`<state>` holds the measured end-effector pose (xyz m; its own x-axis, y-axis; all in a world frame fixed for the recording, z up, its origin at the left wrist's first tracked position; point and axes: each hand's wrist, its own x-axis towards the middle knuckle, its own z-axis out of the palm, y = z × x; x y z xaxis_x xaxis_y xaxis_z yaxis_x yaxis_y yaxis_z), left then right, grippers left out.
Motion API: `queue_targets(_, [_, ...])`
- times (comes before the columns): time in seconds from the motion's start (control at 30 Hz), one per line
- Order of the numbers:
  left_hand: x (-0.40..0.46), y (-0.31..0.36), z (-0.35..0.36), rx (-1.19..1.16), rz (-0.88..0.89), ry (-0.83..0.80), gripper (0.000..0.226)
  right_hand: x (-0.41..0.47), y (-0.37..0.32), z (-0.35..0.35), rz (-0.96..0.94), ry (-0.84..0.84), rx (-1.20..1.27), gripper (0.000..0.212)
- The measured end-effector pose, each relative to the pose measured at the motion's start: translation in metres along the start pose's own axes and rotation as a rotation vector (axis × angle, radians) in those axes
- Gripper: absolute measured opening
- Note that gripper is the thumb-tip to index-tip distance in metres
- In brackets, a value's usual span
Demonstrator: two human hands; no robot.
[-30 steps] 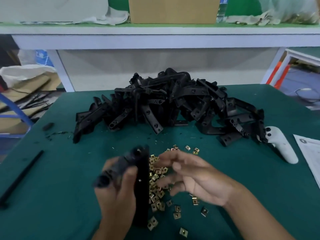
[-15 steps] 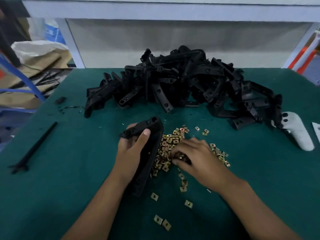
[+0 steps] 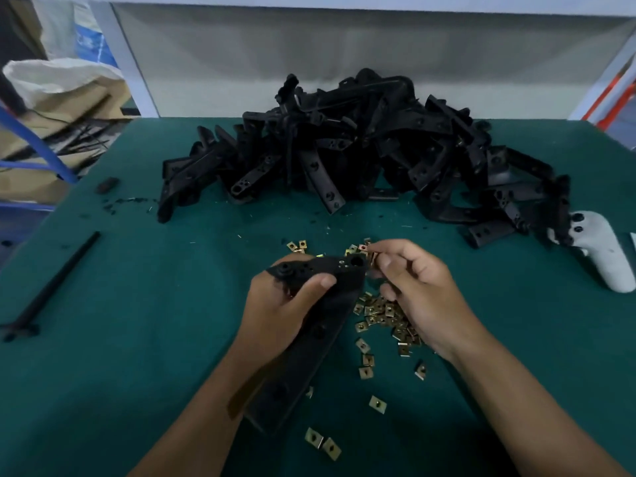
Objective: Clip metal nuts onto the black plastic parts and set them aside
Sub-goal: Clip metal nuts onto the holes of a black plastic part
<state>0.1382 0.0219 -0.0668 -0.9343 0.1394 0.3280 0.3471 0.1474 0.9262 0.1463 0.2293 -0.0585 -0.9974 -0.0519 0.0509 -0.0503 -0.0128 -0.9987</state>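
Nut meets black part over the green table point(image 3: 103, 373)

Far pile of black parts point(image 3: 361, 149). The left hand point(image 3: 278, 311) grips a long black part point(image 3: 309, 339), its axis running near-left to far-right, holed end far. The right hand point(image 3: 423, 290) pinches a metal nut point(image 3: 372, 259) against that end, above scattered nuts point(image 3: 382, 311).

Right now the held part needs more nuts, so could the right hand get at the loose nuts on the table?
Probably yes: the right hand pinches one nut, but the loose nuts lie uncovered just beneath it.
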Motion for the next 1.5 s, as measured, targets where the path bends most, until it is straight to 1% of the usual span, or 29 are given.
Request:
queue_targets(0.1, [-0.004, 0.002, 0.004, -0.065, -0.041, -0.044, 0.009, 0.001, -0.002, 0.000, 0.033, -0.003, 0.097, 0.018])
queue_targets(0.17, [-0.007, 0.006, 0.007, -0.057, -0.044, -0.124, 0.010, 0.002, -0.005, 0.000, 0.051, -0.005, 0.147, 0.017])
queue_targets(0.3, [-0.012, 0.010, 0.008, -0.111, -0.157, -0.277, 0.022, 0.001, -0.012, -0.003, 0.054, 0.015, 0.220, 0.012])
queue_targets(0.37, [-0.013, 0.009, 0.008, -0.060, -0.163, -0.304, 0.027, 0.000, -0.015, -0.003, 0.035, 0.025, 0.205, 0.011])
queue_targets(0.43, [-0.012, 0.007, 0.010, 0.061, -0.106, -0.287, 0.028, -0.002, -0.016, -0.001, 0.006, 0.005, 0.132, 0.012])
queue_targets(0.5, [-0.011, 0.005, 0.013, 0.159, -0.036, -0.278, 0.018, -0.006, -0.017, 0.002, -0.034, -0.050, 0.065, 0.017])
queue_targets(0.53, [-0.011, 0.005, 0.014, 0.180, -0.012, -0.284, 0.018, -0.008, -0.017, 0.004, -0.048, -0.071, 0.040, 0.017])
queue_targets(0.67, [-0.011, 0.003, 0.015, 0.179, 0.031, -0.281, 0.025, -0.010, -0.017, 0.007, -0.021, -0.108, 0.005, 0.009])
queue_targets(0.83, [-0.012, 0.002, 0.015, 0.178, 0.027, -0.256, 0.030, -0.010, -0.018, 0.005, 0.044, -0.168, -0.005, 0.009])
queue_targets(0.9, [-0.012, 0.003, 0.015, 0.181, 0.019, -0.263, 0.026, -0.010, -0.018, 0.004, 0.053, -0.175, -0.010, 0.009])
queue_targets(1.0, [-0.011, 0.005, 0.015, 0.158, 0.008, -0.275, 0.016, -0.010, -0.020, 0.004, 0.052, -0.165, -0.006, 0.008])
queue_targets(1.1, [-0.010, 0.006, 0.015, 0.121, 0.000, -0.285, 0.015, -0.011, -0.020, 0.004, 0.037, -0.181, -0.019, 0.010])
queue_targets(1.17, [-0.011, 0.006, 0.015, 0.064, -0.033, -0.286, 0.019, -0.011, -0.020, 0.005, 0.020, -0.198, -0.018, 0.010])
queue_targets(1.23, [-0.011, 0.006, 0.014, 0.001, -0.082, -0.265, 0.028, -0.011, -0.021, 0.004, 0.025, -0.188, 0.022, 0.009])
queue_targets(1.3, [-0.011, 0.006, 0.013, -0.034, -0.099, -0.254, 0.033, -0.010, -0.021, 0.004, 0.005, -0.174, 0.012, 0.016])
queue_targets(1.5, [-0.011, 0.006, 0.012, -0.100, -0.100, -0.235, 0.032, -0.010, -0.018, 0.004, -0.127, -0.176, -0.142, 0.020])
